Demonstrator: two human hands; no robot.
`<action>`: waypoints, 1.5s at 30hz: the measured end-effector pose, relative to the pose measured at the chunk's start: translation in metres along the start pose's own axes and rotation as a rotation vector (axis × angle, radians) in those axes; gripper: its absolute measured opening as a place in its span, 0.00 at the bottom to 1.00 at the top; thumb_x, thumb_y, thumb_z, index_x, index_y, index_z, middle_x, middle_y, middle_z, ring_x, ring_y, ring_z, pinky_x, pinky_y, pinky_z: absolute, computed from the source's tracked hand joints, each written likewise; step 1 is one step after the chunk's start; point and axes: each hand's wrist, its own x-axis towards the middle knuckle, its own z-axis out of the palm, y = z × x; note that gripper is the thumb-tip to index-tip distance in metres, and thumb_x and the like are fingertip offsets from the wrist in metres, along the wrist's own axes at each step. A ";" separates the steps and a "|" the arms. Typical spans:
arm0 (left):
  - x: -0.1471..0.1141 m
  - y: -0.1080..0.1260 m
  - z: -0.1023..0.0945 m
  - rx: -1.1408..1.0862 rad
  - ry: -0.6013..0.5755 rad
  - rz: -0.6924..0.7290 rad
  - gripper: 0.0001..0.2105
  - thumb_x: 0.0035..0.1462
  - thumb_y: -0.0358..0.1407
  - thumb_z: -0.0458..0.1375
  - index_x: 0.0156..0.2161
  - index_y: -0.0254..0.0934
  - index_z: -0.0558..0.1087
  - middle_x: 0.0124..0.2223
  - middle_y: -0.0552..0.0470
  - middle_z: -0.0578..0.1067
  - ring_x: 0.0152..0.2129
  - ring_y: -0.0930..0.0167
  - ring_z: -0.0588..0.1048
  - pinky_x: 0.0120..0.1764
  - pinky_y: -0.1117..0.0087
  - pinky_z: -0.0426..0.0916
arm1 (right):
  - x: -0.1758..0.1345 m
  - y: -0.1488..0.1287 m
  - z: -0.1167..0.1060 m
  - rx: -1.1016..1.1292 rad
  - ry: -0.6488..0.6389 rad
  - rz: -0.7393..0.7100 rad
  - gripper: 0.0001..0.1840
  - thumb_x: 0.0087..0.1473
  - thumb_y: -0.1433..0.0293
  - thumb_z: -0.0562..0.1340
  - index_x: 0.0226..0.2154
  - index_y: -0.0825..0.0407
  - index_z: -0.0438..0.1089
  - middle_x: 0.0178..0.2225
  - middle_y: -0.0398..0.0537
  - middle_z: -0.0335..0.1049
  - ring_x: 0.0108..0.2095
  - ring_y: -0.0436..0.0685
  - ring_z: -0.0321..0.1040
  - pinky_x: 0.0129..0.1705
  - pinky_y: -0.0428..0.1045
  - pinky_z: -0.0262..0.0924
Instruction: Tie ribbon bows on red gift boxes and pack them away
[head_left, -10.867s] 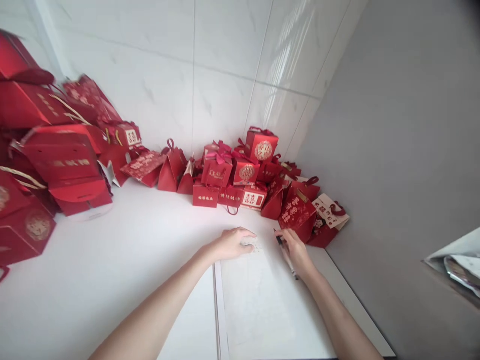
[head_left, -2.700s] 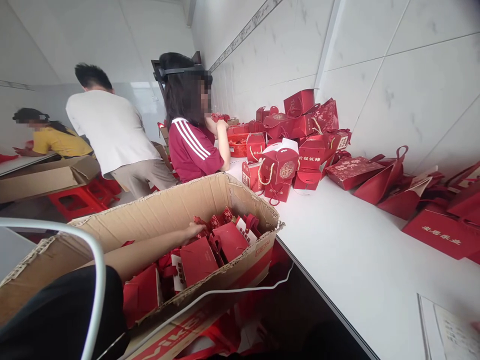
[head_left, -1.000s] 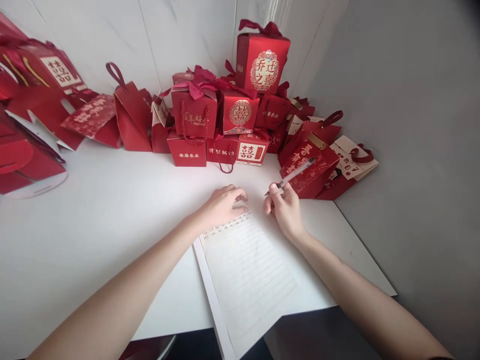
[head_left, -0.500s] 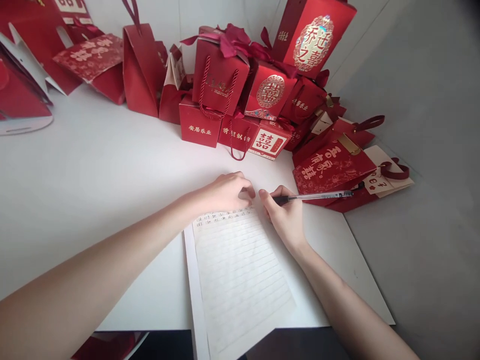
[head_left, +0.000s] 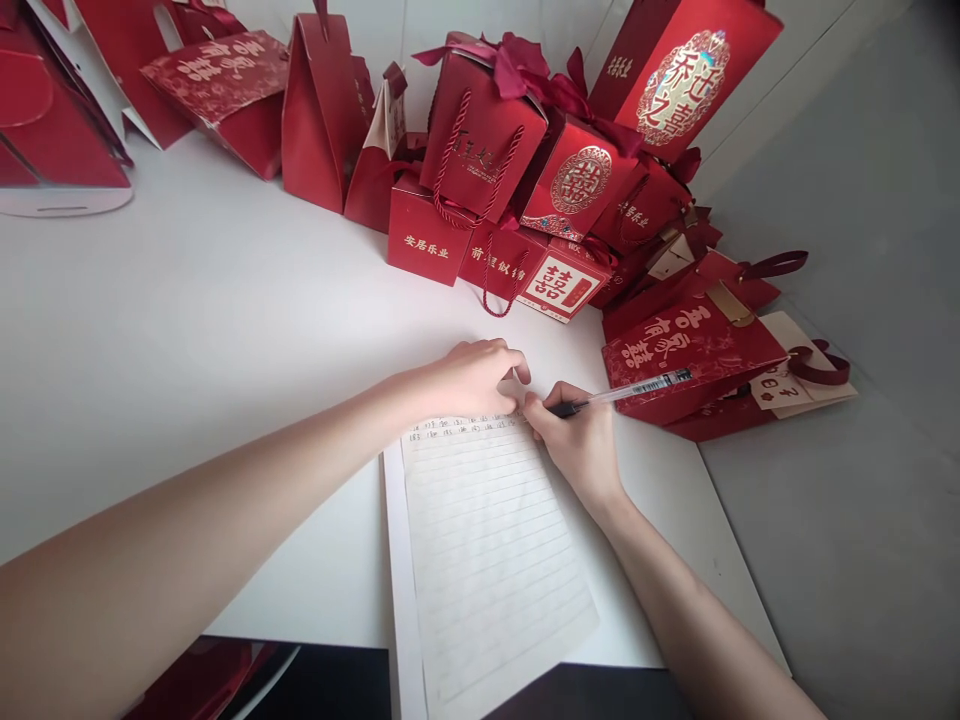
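Observation:
A lined notebook [head_left: 487, 540] lies on the white table, with rows of handwritten numbers at its top and its lower end past the table's front edge. My left hand [head_left: 480, 378] rests over the page's top edge, fingers loosely bent and a gap between index finger and thumb; it holds nothing. In my right hand [head_left: 581, 440], at the page's upper right, is a clear-barrelled pen [head_left: 637, 391] with a black grip. The pen slants up to the right. Its tip is hidden behind my fingers.
Stacked red gift boxes [head_left: 427, 245] with gold characters and ribbons stand beyond my hands. A red gift bag [head_left: 690, 345] lies right of the pen, near its upper end. More red boxes [head_left: 319, 110] line the back left. A grey wall [head_left: 847, 480] borders the right side.
The whole view has shifted, so table, boxes and notebook sit further right. The pen's upper end has swung slightly, and my right hand stays at the end of the second number row.

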 end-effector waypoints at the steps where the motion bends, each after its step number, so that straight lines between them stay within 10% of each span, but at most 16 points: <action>1: 0.000 0.000 0.000 0.003 -0.002 -0.002 0.15 0.48 0.33 0.55 0.43 0.42 0.71 0.44 0.52 0.70 0.42 0.66 0.68 0.43 0.68 0.62 | 0.000 0.000 0.000 -0.003 0.010 0.006 0.17 0.44 0.69 0.60 0.12 0.52 0.55 0.12 0.37 0.54 0.16 0.46 0.49 0.19 0.43 0.47; 16: -0.001 -0.001 0.001 0.001 -0.008 0.024 0.14 0.47 0.32 0.55 0.41 0.42 0.72 0.43 0.52 0.70 0.42 0.66 0.68 0.44 0.68 0.62 | 0.000 0.000 -0.001 -0.027 0.015 -0.009 0.16 0.43 0.69 0.58 0.12 0.51 0.52 0.12 0.36 0.50 0.16 0.45 0.46 0.18 0.43 0.44; 22: -0.003 0.001 -0.002 -0.017 -0.017 0.034 0.14 0.48 0.33 0.56 0.42 0.41 0.72 0.43 0.51 0.70 0.43 0.65 0.68 0.45 0.68 0.61 | 0.001 0.006 -0.005 0.301 0.127 0.085 0.20 0.46 0.65 0.59 0.15 0.49 0.47 0.11 0.34 0.45 0.13 0.44 0.41 0.15 0.44 0.40; 35: -0.008 -0.004 -0.001 -0.006 0.017 0.087 0.12 0.52 0.37 0.53 0.42 0.40 0.72 0.43 0.50 0.71 0.43 0.65 0.69 0.44 0.68 0.61 | 0.011 0.016 -0.008 0.604 -0.103 0.081 0.20 0.48 0.56 0.63 0.21 0.51 0.56 0.17 0.37 0.60 0.15 0.46 0.53 0.13 0.42 0.46; 45: -0.008 0.005 -0.009 0.080 0.011 -0.135 0.12 0.47 0.44 0.59 0.32 0.38 0.70 0.35 0.52 0.72 0.38 0.64 0.69 0.42 0.66 0.60 | 0.002 0.012 -0.030 0.117 -0.169 -0.122 0.12 0.54 0.61 0.58 0.27 0.51 0.62 0.22 0.41 0.65 0.22 0.48 0.60 0.25 0.44 0.55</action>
